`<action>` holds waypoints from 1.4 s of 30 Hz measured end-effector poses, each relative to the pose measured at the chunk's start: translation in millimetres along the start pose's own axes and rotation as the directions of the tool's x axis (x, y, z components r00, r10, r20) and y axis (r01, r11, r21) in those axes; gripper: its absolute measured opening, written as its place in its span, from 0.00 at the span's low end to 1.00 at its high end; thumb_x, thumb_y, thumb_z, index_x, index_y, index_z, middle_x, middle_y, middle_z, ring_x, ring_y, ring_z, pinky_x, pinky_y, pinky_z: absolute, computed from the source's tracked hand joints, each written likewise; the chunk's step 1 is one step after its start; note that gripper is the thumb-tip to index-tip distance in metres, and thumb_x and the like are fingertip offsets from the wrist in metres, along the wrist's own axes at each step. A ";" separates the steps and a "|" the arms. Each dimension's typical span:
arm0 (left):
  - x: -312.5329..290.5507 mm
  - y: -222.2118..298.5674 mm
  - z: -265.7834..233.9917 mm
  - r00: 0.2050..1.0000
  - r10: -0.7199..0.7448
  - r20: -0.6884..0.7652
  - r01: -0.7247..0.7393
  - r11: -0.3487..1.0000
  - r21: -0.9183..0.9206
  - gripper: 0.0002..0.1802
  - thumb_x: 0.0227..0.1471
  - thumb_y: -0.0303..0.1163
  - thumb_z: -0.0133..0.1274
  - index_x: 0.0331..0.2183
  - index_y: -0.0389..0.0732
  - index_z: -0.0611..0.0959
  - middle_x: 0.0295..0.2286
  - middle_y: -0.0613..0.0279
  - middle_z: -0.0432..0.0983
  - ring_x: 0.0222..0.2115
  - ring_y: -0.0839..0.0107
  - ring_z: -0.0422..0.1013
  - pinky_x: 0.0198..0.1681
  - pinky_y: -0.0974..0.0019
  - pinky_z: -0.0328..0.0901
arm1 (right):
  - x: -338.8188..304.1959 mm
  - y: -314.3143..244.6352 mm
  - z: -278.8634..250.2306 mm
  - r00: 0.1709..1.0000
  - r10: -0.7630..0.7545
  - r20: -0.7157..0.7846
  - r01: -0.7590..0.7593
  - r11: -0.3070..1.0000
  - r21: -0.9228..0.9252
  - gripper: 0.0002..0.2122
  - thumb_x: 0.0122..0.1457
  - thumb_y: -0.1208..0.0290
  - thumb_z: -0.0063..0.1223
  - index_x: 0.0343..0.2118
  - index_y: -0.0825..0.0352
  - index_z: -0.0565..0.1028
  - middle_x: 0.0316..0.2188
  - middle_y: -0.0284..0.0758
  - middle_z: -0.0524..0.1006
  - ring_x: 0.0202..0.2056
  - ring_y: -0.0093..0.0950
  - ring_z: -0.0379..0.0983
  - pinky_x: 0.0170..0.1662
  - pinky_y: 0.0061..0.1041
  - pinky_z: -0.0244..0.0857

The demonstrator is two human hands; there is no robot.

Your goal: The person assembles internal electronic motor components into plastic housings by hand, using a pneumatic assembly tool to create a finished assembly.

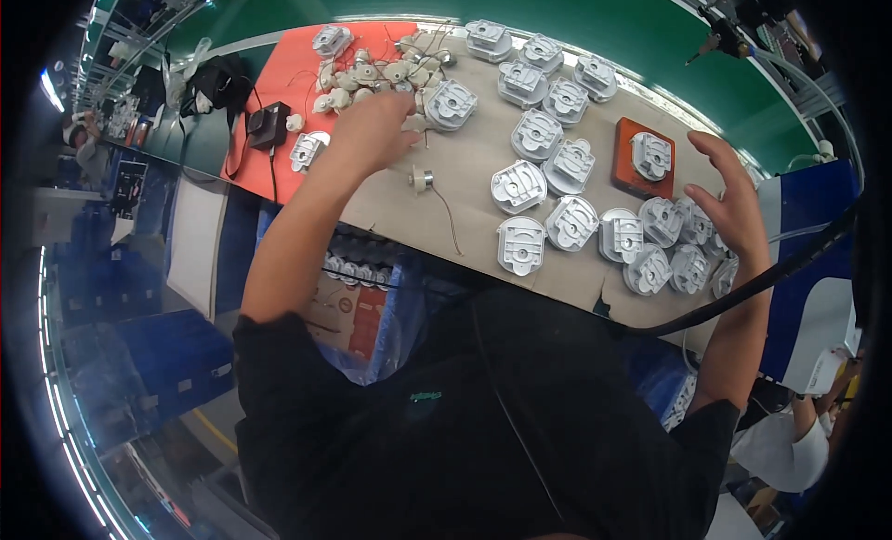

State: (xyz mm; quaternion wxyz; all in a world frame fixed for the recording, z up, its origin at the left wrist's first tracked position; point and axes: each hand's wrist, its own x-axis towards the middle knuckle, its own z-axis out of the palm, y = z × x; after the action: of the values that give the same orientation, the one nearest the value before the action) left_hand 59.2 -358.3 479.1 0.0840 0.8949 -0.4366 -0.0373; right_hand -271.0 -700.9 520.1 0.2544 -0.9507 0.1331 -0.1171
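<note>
My left hand (pixel 373 131) reaches over the near side of a pile of small cream-coloured motors (pixel 364 73) with thin wires. Its thumb and fingers are apart, and I see nothing held. Just right of its fingertips sits a white round plastic housing (pixel 451 106). A single motor (pixel 422 178) with a trailing wire lies nearer to me. My right hand (pixel 729 191) hovers open, thumb and fingers spread, right of an orange block fixture (pixel 628 179). In that fixture rests another white housing (pixel 651 156).
Several white housings (pixel 569 166) stand in rows on the brown table covering (pixel 465 219), with more (pixel 646 269) at the near right. A small black box (pixel 268 125) with a cable sits on the red mat (pixel 243 159). A black cable (pixel 743 294) crosses my right forearm.
</note>
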 end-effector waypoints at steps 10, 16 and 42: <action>22.7 5.2 -1.2 0.986 -0.035 0.162 0.024 0.998 0.064 0.10 0.50 0.31 0.61 0.36 0.41 0.85 0.35 0.51 0.82 0.39 0.51 0.78 0.43 0.50 0.71 | -17.5 15.8 -5.6 0.998 0.025 -0.062 -0.024 0.999 0.025 0.27 0.50 0.80 0.62 0.56 0.67 0.72 0.54 0.41 0.75 0.55 0.37 0.72 0.59 0.33 0.63; 15.3 9.9 -4.5 0.984 0.037 0.173 -0.056 0.992 0.112 0.10 0.48 0.28 0.60 0.36 0.38 0.83 0.38 0.52 0.77 0.40 0.52 0.76 0.43 0.52 0.69 | -18.2 15.9 -2.1 0.999 -0.001 -0.048 0.002 1.000 0.021 0.26 0.52 0.78 0.62 0.57 0.67 0.72 0.53 0.41 0.75 0.54 0.37 0.72 0.59 0.34 0.65; 20.5 69.6 -38.9 0.910 0.395 -0.127 0.090 -0.488 -0.868 0.15 0.60 0.27 0.56 0.49 0.42 0.76 0.35 0.62 0.77 0.30 0.75 0.68 0.31 0.67 0.62 | 7.3 -20.6 27.6 0.924 -0.258 -0.281 0.361 0.828 0.429 0.24 0.54 0.73 0.67 0.55 0.67 0.74 0.52 0.39 0.76 0.53 0.34 0.73 0.59 0.32 0.65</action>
State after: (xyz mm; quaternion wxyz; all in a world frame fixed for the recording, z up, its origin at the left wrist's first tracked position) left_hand 23.3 -411.9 530.2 0.7433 0.2892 -0.3327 -0.5032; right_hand -252.2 -673.5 508.5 0.4402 -0.8506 -0.0299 -0.2860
